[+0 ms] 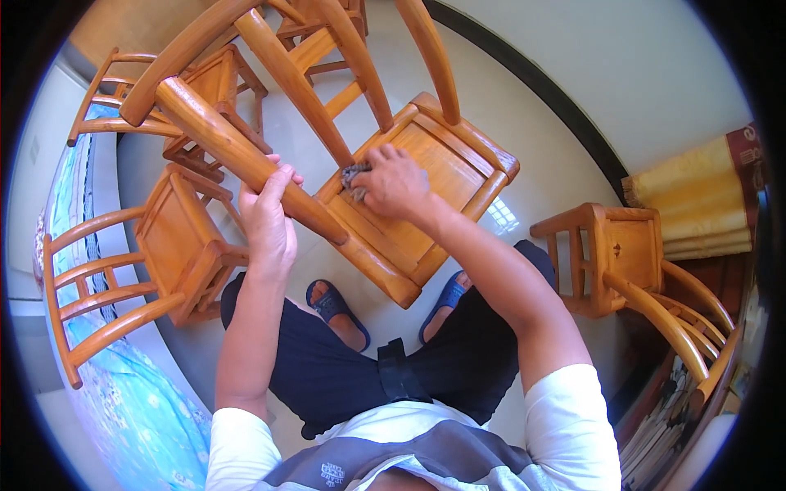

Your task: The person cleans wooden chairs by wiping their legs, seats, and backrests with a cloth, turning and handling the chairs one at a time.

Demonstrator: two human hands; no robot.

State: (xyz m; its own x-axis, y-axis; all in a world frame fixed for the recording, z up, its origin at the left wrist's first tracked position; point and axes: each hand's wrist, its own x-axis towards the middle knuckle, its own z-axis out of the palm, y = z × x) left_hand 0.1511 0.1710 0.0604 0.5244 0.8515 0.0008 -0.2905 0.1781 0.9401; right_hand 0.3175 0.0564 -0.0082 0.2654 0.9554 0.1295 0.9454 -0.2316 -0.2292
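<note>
A glossy orange-brown wooden chair (438, 176) stands right before me, its slatted back rising toward the upper left. My left hand (270, 214) is wrapped round the thick side post (214, 137) of that chair's back, thumb lying on top. Under the fingers of my right hand (391, 182) is a crumpled grey cloth (354, 180), pressed at the seat's edge close to the foot of the back slats. The fingers are curled over the cloth and hide part of it.
Similar wooden chairs surround me: one at left (176, 245), one at upper left (213, 90), another at right (626, 245). A blue patterned cloth (123, 409) hangs along the left side. Yellow fabric (692, 200) hangs at the right, near a white wall (622, 74).
</note>
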